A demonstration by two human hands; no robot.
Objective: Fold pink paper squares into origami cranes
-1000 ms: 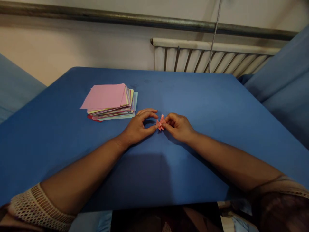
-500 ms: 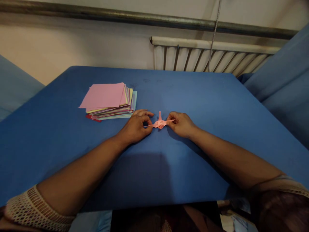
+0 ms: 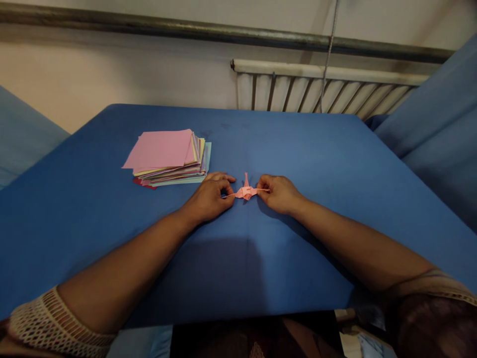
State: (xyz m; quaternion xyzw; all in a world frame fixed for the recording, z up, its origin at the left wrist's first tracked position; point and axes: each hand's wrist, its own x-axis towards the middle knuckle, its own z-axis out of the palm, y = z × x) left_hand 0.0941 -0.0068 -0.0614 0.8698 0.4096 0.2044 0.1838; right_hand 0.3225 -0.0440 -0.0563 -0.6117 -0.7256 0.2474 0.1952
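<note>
I see left hand (image 3: 210, 199) and right hand (image 3: 278, 194) pinching the pink origami figure (image 3: 246, 192), long axis crosswise, its spike (image 3: 246, 179) pointing across the blue worktop (image 3: 309, 149) toward the radiator (image 3: 264, 92)

Folded fig. (image 3: 246, 192) & stack (image 3: 160, 150) matt ppr., tbl. (image 3: 309, 154) smooth, pipe (image 3: 186, 30) metal.

White radiator (image 3: 283, 67) behind blue table (image 3: 316, 154)

A blue table (image 3: 298, 144) carries a coloured paper stack (image 3: 166, 157)
</note>
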